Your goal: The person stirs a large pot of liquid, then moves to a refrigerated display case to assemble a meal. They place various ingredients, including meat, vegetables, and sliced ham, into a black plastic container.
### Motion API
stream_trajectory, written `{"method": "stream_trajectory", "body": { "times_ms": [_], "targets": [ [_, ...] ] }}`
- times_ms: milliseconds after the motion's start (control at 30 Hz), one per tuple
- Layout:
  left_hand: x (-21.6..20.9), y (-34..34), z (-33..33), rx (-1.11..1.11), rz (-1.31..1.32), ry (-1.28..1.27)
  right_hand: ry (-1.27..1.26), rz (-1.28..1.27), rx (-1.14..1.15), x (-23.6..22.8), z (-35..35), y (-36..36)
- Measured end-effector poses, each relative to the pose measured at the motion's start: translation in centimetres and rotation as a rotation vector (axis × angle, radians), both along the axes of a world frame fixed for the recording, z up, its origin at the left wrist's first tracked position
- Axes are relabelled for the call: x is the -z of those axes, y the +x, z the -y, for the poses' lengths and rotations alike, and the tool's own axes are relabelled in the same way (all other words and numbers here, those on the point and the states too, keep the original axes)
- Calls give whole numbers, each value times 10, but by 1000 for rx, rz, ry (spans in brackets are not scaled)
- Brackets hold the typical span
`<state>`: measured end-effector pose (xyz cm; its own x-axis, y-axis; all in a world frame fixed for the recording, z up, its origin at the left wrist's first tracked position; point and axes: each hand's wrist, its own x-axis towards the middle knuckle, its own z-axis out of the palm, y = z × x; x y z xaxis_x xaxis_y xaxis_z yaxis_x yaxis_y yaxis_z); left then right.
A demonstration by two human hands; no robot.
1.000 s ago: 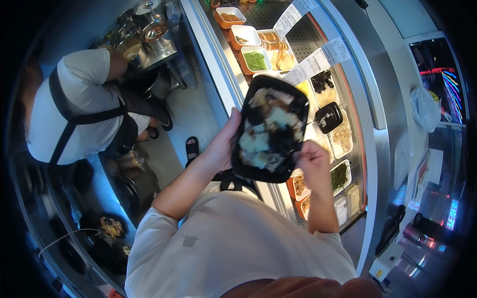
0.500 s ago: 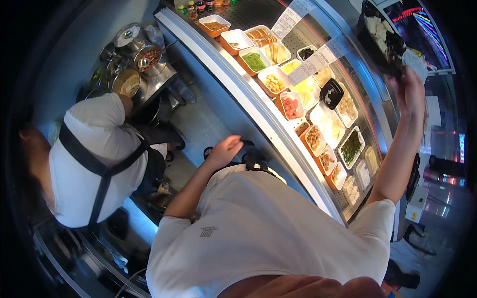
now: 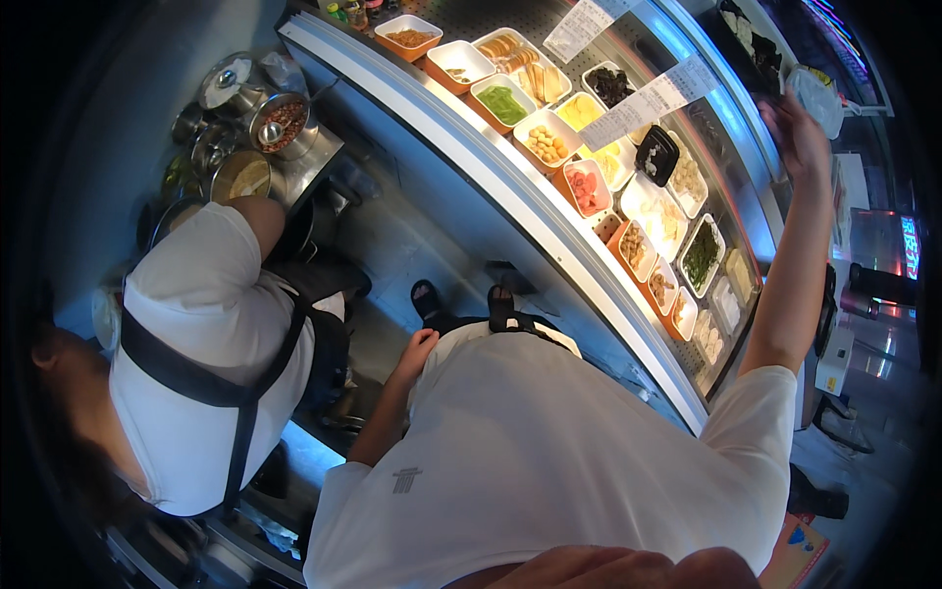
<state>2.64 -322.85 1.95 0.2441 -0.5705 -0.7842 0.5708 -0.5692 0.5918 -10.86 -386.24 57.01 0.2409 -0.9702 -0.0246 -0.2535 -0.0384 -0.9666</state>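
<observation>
The black food tray (image 3: 769, 73), just past the glass display case's (image 3: 491, 196) far edge, could tip if the right hand (image 3: 803, 142), fingers apart, snags its rim against the plastic bag (image 3: 815, 100), while the left hand's (image 3: 416, 351) finger state I cannot tell.

The right hand (image 3: 800, 137) is just beside a black tray (image 3: 741, 57) of food; the left hand (image 3: 419, 348) is near the waist. Tubs (image 3: 444, 79) line a lit case (image 3: 510, 201).
</observation>
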Motion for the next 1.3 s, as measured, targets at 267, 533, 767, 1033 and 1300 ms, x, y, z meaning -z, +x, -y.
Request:
{"method": "stream_trajectory", "body": {
  "times_ms": [267, 533, 767, 1033, 1300],
  "targets": [
    [26, -1, -20, -85, -86, 187, -674, -140, -242, 107, -178, -17],
    [38, -7, -22, -161, -164, 331, 338, -901, -934, 316, -338, -35],
    [77, -15, -60, 37, 266, 211, 553, -994, -774, 339, -342, -57],
    [80, -41, -68, 53, 522, 260, 389, -1054, -1015, 401, -335, -85],
    [40, -72, -96, -179, 640, 409, -244, -989, -1442, 412, -324, -14]
  ]
}}
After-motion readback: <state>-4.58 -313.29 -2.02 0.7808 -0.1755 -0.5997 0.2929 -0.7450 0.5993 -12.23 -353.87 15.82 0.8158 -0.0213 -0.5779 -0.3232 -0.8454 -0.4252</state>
